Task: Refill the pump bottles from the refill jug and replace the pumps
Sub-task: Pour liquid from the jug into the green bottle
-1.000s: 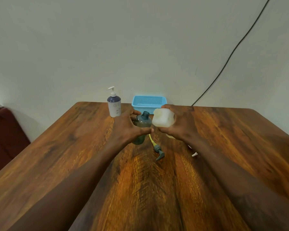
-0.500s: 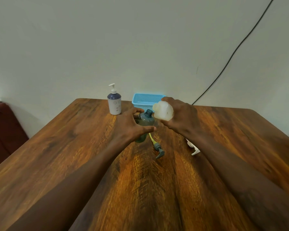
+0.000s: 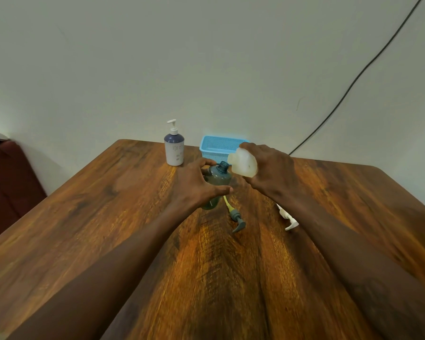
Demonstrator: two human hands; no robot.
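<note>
Counter [image 3: 329,241]: wooden, dark-grained, set against a pale wall; carries all items listed below

Green bottle [image 3: 217,176]: translucent grey-green, pump removed, neck open; stands upright on the counter near its middle; taken as the landmark for the entries that follow

Left hand [image 3: 196,186]: wrapped around the left side and front of the green bottle, thumb across its front, fingers curled behind; grip closed on the bottle

Refill jug [image 3: 243,162]: whitish, translucent; held off the counter just right of and slightly above the green bottle's neck, tipped with its spout toward the open neck; whether spout and neck touch cannot be told, and no liquid stream can be made out

Right hand [image 3: 271,168]: right of the green bottle, grip clenched around the refill jug

Grey pump [image 3: 236,217]: lies on the counter just in front of the green bottle, yellowish tube pointing back toward it

White pump [image 3: 288,218]: lies on the counter in front and to the right of the green bottle, partly hidden by the right forearm

White bottle [image 3: 174,148]: dark blue shoulder, white pump fitted; stands upright behind and to the left of the green bottle

Blue basket [image 3: 215,146]: perforated plastic, directly behind the green bottle, by the wall
</note>
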